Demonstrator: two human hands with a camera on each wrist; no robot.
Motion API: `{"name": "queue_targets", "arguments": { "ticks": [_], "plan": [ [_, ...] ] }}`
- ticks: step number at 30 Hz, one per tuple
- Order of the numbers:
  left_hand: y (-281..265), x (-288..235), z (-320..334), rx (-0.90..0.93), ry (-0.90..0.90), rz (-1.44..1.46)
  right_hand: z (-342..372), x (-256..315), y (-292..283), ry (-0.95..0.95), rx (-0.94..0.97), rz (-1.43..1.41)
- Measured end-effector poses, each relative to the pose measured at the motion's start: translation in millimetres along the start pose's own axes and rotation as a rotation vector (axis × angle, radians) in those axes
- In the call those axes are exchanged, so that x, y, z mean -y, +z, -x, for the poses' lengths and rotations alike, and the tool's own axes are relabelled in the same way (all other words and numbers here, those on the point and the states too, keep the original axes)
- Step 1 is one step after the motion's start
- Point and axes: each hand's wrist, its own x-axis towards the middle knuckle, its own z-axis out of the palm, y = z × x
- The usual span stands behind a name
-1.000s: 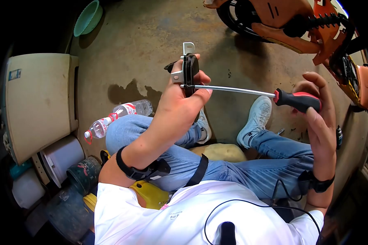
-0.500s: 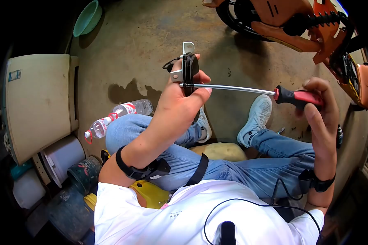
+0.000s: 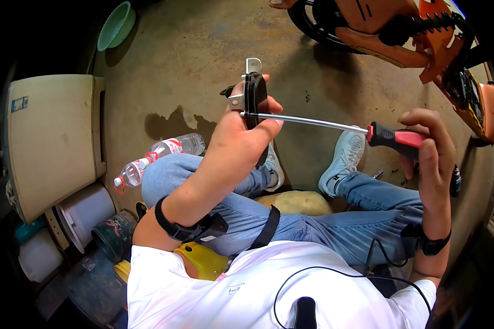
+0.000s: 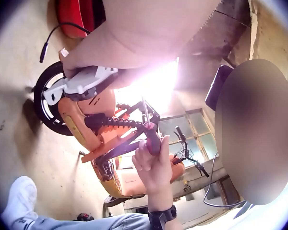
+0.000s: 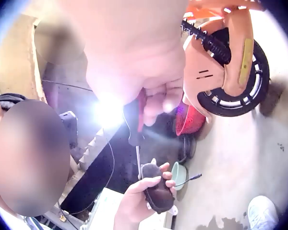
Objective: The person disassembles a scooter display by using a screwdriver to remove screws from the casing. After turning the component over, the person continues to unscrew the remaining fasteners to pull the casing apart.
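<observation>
My left hand [image 3: 246, 134] grips a black oval part [image 3: 256, 96] with a silvery metal bracket [image 3: 252, 64], held up in front of me. The left wrist view shows the bracket's pale face and a short black cable [image 4: 49, 36] ending in a plug. A long-shafted screwdriver [image 3: 387, 135] with a red and black handle lies nearly level. Its tip meets the lower end of the oval part, beside my left thumb. My right hand [image 3: 436, 156] pinches the rear of the handle between thumb and fingers. In the right wrist view, the oval part's dark rounded face [image 5: 158, 187] shows.
An orange two-wheeler [image 3: 379, 33] stands ahead on the right. A green basin [image 3: 117, 26] sits at the back left, and a pale box [image 3: 52, 137] is at the left, with buckets [image 3: 85, 214] behind. Plastic bottles [image 3: 159, 153] lie beside my left knee.
My right fingers have shifted round the screwdriver's handle, which has turned and shows more red. The left hand and the oval part stay nearly in place.
</observation>
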Motion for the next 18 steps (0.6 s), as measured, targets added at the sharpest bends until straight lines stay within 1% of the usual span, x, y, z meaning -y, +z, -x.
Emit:
{"name": "queue_targets", "arguments": {
  "ticks": [1, 4, 5, 6, 8, 9, 10, 12, 13, 14, 16, 18],
  "plan": [
    [-0.1, 0.4, -0.2, 0.001, -0.002, 0.004, -2.8, -6.6, 1.7, -0.055, 0.023, -0.036],
    [-0.9, 0.3, -0.7, 0.008, -0.008, 0.008, -3.8, 4.2, 12.0, -0.034, -0.011, -0.120],
    [-1.4, -0.1, -0.7, 0.013, -0.011, 0.008, -4.3, 5.2, 17.3, -0.118, -0.065, -0.067],
    [-1.1, -0.5, -0.5, 0.012, -0.012, 0.007, -5.0, 1.8, 15.8, -0.118, -0.064, -0.068],
    [0.2, -1.1, 0.0, 0.008, 0.007, -0.014, -8.1, -8.5, 7.2, -0.352, -0.095, 0.156],
    [0.0, -0.9, 0.2, 0.010, 0.006, -0.014, -11.8, -11.8, 4.5, -0.433, -0.067, 0.189],
    [-0.1, -0.5, 0.4, 0.004, -0.003, -0.012, -10.5, -9.6, 3.7, -0.432, -0.068, 0.189],
    [-1.4, 0.2, 0.0, 0.000, -0.011, -0.012, -5.6, -2.9, 2.7, -0.225, -0.033, 0.180],
    [-3.2, 0.9, -0.2, 0.024, -0.041, -0.013, -4.5, -2.3, 7.5, -0.188, -0.040, 0.101],
    [-4.1, 1.8, -0.7, 0.047, -0.071, -0.014, -4.2, -2.1, 7.3, -0.188, -0.041, 0.101],
    [-3.0, 5.2, -1.6, 0.044, -0.060, -0.029, -4.1, -1.9, 6.8, -0.089, 0.000, -0.012],
    [-3.1, 6.0, -1.3, 0.039, -0.051, -0.043, -5.2, -3.2, 7.2, -0.094, -0.012, -0.003]
  ]
}}
